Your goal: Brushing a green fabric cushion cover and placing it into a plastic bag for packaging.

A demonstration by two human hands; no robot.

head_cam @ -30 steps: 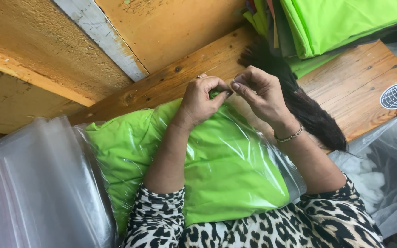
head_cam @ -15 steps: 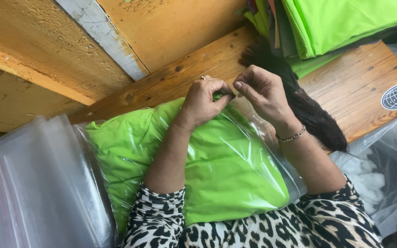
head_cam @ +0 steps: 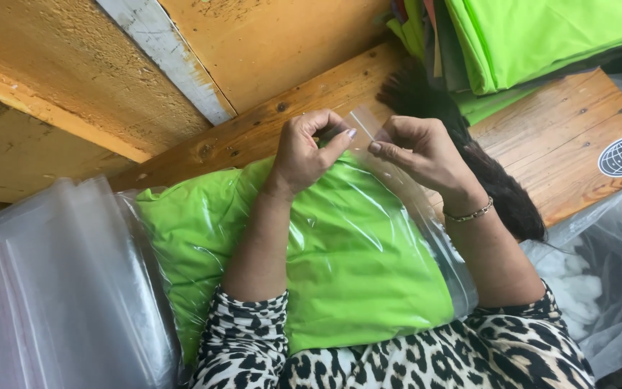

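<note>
The clear plastic bag [head_cam: 368, 245] in front of you is glossy and wrinkled, and it is filled by a folded bright green garment [head_cam: 340, 266] that shows through it as a flat, cushion-like block. It lies on the wooden tabletop [head_cam: 556, 137], its near edge against your leopard-print sleeves and its far edge under your hands. Your left hand [head_cam: 309, 150] is curled, thumb and fingertips pressed together on the bag's far edge. Your right hand [head_cam: 419, 148], a thin bracelet [head_cam: 469, 213] at its wrist, pinches the clear flap of the same edge just beside the left; the two hands are close but not touching. A stack of empty clear bags [head_cam: 52, 288] lies to your left, and more folded green cloth [head_cam: 534, 43] is piled at the far right of the tabletop.
</note>
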